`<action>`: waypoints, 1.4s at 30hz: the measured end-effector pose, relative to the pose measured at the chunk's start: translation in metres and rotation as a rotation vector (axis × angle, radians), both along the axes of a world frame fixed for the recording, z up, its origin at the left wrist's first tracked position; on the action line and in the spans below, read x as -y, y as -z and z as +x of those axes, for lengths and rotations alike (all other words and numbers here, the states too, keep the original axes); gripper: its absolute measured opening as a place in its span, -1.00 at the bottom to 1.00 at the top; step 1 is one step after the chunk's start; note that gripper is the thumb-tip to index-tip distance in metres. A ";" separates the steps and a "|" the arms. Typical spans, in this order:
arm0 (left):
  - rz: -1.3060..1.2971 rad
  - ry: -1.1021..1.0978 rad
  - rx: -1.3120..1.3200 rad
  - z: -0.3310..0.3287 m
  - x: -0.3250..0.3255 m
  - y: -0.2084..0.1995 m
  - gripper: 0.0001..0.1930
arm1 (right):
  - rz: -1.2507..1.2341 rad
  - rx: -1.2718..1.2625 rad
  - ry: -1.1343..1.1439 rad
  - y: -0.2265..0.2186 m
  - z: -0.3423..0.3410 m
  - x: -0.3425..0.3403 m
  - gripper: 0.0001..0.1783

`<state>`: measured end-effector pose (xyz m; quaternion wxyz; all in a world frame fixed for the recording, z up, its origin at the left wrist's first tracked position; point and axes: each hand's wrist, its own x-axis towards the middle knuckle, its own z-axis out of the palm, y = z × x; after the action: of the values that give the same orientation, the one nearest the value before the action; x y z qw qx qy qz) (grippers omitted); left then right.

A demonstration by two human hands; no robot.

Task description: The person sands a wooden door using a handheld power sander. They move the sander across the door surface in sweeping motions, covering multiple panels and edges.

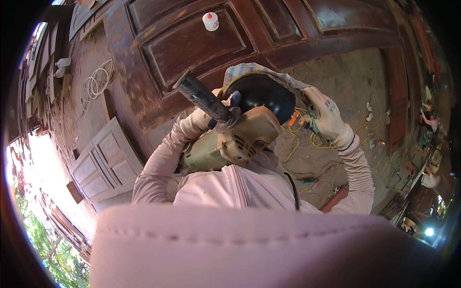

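Observation:
A disc sander (pixel 249 132) with a green and tan body rests against my chest, its round black pad (pixel 266 98) facing up. Around the pad's far edge bends a sheet of sandpaper (pixel 249 70), its pale printed back showing. My gloved left hand (pixel 196 123) is at the pad's left edge, fingers closed on it and partly hidden behind the black side handle (pixel 204 98). At the right side, my gloved right hand (pixel 329 117) pinches the sandpaper's edge, its fingers curled in beside the pad.
A dark brown panelled door (pixel 192 48) lies beyond the sander, with a white bottle with a red tip (pixel 210 22) standing on it. Another panelled door (pixel 108 161) lies at the left. Yellow cords (pixel 321 144) trail over the floor at the right; a coiled pale cable (pixel 97 82) lies far left.

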<state>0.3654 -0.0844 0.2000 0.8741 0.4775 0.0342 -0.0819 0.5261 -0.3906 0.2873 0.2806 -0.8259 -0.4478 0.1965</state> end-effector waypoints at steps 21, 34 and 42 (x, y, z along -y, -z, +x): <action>0.204 -0.079 0.092 0.006 -0.007 0.009 -0.43 | -0.054 0.046 -0.096 -0.004 0.007 0.007 -0.07; 0.193 0.072 -0.104 0.011 -0.006 -0.039 -0.53 | -0.081 -0.005 -0.103 -0.008 0.009 0.002 -0.14; -0.024 0.094 -0.064 -0.010 -0.007 -0.001 -0.62 | 0.089 0.121 -0.072 0.003 0.001 0.004 -0.15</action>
<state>0.3556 -0.0777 0.2014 0.8734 0.4653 0.0388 -0.1387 0.5267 -0.3948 0.2842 0.2820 -0.8064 -0.5016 0.1363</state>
